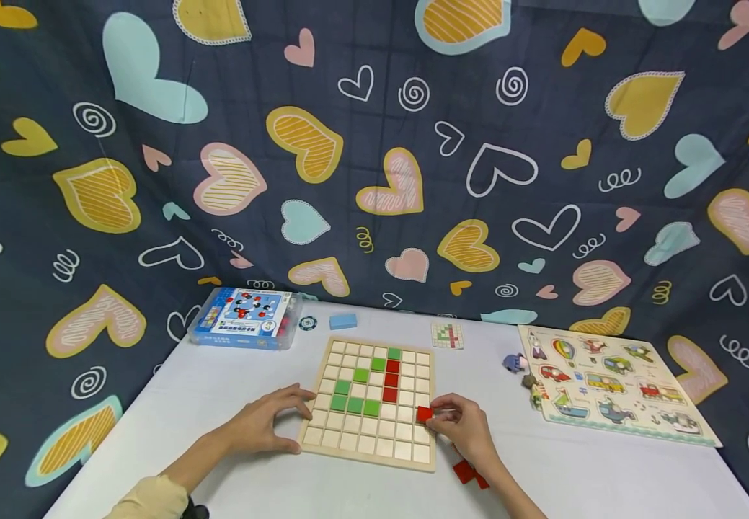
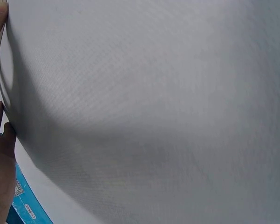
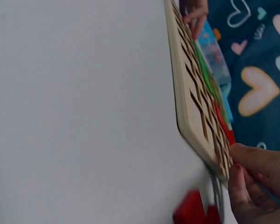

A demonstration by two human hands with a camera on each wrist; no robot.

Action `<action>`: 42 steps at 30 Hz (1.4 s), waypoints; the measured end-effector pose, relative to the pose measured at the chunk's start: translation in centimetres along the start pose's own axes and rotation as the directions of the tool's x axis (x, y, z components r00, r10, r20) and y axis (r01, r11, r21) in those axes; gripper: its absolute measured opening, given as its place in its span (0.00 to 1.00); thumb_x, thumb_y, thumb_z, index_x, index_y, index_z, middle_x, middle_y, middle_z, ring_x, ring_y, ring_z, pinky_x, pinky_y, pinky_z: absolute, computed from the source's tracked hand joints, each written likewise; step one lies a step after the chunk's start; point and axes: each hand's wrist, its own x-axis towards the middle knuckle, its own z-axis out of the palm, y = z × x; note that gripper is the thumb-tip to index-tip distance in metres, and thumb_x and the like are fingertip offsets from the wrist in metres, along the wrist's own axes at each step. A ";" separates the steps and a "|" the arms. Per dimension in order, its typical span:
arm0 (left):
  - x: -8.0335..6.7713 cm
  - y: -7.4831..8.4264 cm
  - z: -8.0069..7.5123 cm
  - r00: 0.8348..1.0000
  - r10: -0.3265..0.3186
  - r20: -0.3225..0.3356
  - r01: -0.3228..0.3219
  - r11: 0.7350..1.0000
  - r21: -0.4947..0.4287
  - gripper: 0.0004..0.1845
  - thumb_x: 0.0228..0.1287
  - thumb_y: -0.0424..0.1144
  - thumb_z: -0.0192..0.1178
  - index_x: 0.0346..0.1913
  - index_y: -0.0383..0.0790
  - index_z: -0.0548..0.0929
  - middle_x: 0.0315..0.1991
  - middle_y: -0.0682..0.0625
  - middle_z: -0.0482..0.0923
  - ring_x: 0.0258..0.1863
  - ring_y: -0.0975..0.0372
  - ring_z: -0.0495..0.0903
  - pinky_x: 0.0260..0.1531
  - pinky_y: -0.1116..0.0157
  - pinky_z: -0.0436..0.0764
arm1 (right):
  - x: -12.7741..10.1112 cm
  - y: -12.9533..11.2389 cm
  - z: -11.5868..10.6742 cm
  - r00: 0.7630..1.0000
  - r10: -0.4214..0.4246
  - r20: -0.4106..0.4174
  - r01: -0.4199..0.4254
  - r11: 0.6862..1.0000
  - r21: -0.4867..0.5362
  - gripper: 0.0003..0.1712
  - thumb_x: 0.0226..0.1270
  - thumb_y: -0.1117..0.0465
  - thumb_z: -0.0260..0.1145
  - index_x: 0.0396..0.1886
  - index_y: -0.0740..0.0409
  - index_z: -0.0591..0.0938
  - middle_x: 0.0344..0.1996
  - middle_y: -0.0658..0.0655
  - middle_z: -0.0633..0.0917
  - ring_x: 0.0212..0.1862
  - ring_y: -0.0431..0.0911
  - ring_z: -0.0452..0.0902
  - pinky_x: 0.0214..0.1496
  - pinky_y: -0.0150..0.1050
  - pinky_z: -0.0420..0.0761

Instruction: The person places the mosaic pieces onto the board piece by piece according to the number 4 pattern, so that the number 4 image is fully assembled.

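While the left hand [image 1: 269, 425] rests with spread, relaxed fingers on the wooden grid board's [image 1: 374, 404] left edge, the right hand [image 1: 461, 425] pinches a red tile [image 1: 424, 414] over its right side. Green and red tiles fill few cells, so most work seems left. Only the head view shows spare red tiles [image 1: 468, 472] clearly; the right-wrist view shows the board edge-on.

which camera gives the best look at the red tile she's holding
The head view: the red tile shows clearly, pinched by the right hand at the wooden grid board. The right wrist view shows the board edge-on, the tile indistinct. The left wrist view shows no tile.
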 end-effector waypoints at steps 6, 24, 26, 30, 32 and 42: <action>-0.1 -0.1 0.1 1.000 0.008 -0.013 -0.008 1.000 0.001 0.22 0.45 0.57 0.72 0.44 0.57 0.80 0.64 0.50 0.71 0.67 0.40 0.61 0.59 0.35 0.65 | 0.7 -0.7 1.9 0.995 -0.099 0.031 0.099 0.995 0.008 0.15 0.46 0.74 0.75 0.36 0.67 0.82 0.32 0.59 0.85 0.29 0.42 0.81 0.28 0.27 0.80; 0.0 -0.1 0.2 1.000 0.016 -0.012 -0.016 1.000 0.005 0.23 0.44 0.56 0.73 0.44 0.57 0.80 0.64 0.49 0.71 0.67 0.40 0.61 0.60 0.36 0.64 | 1.6 -1.9 4.6 0.979 -0.179 0.092 0.178 0.984 0.022 0.15 0.45 0.76 0.74 0.36 0.70 0.81 0.31 0.61 0.85 0.30 0.44 0.82 0.33 0.27 0.82; 0.0 -0.1 0.2 1.000 0.014 -0.012 -0.014 1.000 0.004 0.23 0.44 0.56 0.73 0.44 0.57 0.80 0.64 0.50 0.71 0.67 0.40 0.61 0.60 0.36 0.64 | 1.5 -1.9 4.6 0.978 -0.183 0.098 0.180 0.983 0.036 0.15 0.46 0.76 0.74 0.36 0.70 0.81 0.32 0.62 0.85 0.31 0.45 0.83 0.33 0.27 0.82; 0.0 -0.2 0.3 1.000 0.023 -0.016 -0.023 1.000 0.002 0.22 0.45 0.58 0.72 0.44 0.57 0.80 0.63 0.49 0.71 0.67 0.40 0.61 0.60 0.35 0.64 | 1.2 -1.9 3.9 0.978 -0.175 0.110 0.171 0.984 0.044 0.15 0.48 0.75 0.73 0.38 0.70 0.81 0.34 0.62 0.84 0.33 0.48 0.84 0.35 0.28 0.83; 0.0 -0.2 0.4 0.999 0.033 -0.016 -0.033 0.999 0.006 0.22 0.45 0.58 0.71 0.44 0.57 0.80 0.63 0.49 0.71 0.66 0.39 0.62 0.59 0.35 0.65 | 0.9 -1.7 2.9 0.975 -0.169 0.144 0.162 0.985 0.058 0.15 0.50 0.74 0.72 0.40 0.71 0.81 0.36 0.64 0.84 0.35 0.49 0.84 0.37 0.29 0.83; -0.1 0.1 0.0 0.999 0.028 -0.021 -0.027 0.999 0.027 0.22 0.46 0.58 0.71 0.45 0.58 0.80 0.63 0.49 0.71 0.66 0.39 0.62 0.58 0.34 0.65 | 0.4 1.4 -6.5 0.907 -0.123 0.403 0.133 0.991 0.003 0.16 0.59 0.71 0.68 0.47 0.68 0.80 0.42 0.63 0.83 0.38 0.42 0.77 0.38 0.30 0.82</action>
